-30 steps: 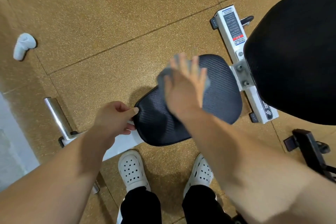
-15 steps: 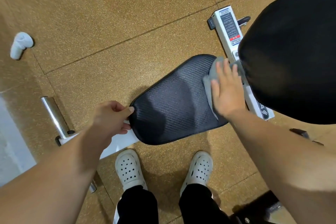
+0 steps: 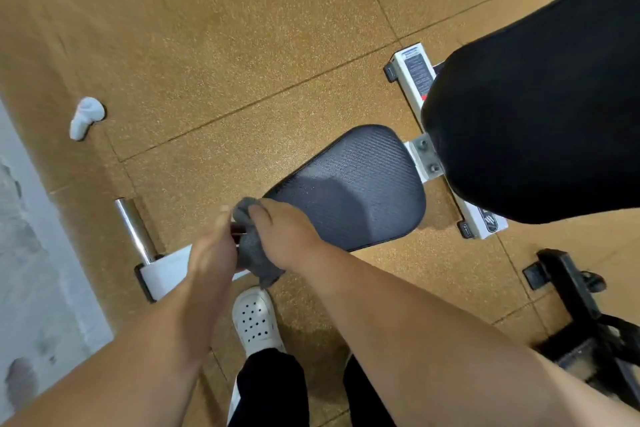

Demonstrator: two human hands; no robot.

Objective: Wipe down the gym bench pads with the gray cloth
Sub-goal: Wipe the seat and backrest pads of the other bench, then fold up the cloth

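At the seat pad's (image 3: 349,187) near edge, my right hand (image 3: 287,236) bunches the soft, limp cloth (image 3: 256,253); left hand (image 3: 214,246) touches it, grip unclear.

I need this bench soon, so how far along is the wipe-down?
Done: can't tell; the seat pad shows no clear wipe marks. In hand: the right hand bunches the gray cloth at the seat's near edge, the left hand beside it. Left: the big back pad has no cloth on it.
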